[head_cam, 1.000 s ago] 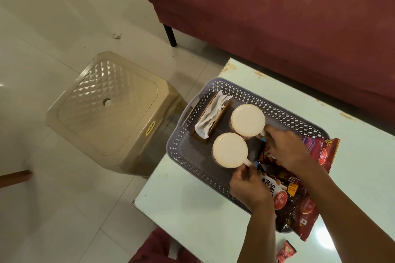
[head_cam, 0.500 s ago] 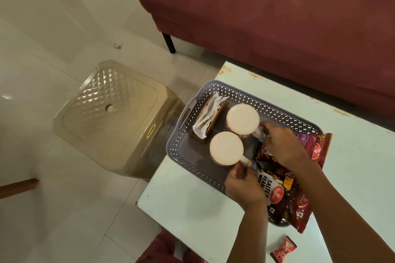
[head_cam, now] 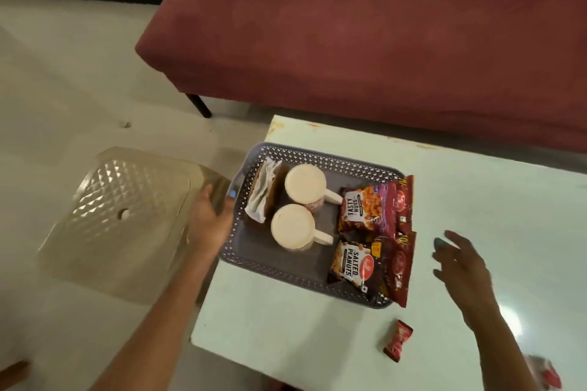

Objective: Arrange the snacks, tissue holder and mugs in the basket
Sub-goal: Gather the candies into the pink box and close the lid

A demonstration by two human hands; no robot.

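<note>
Grey perforated basket [head_cam: 287, 271] on pale table [head_cam: 476, 200]: brown tissue holder [head_cam: 265, 195], two inverted cream mugs [head_cam: 305, 183], peanut packets [head_cam: 354, 263] overhanging its right rim. Left hand [head_cam: 208, 219] at the left handle, grip unclear; right hand [head_cam: 462, 265] open, blurred, beside the basket.

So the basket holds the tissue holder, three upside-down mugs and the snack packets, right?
Not quite: the head view shows two upside-down mugs, not three. They sit in the basket between the tissue holder and the snack packets, as you said.
</note>
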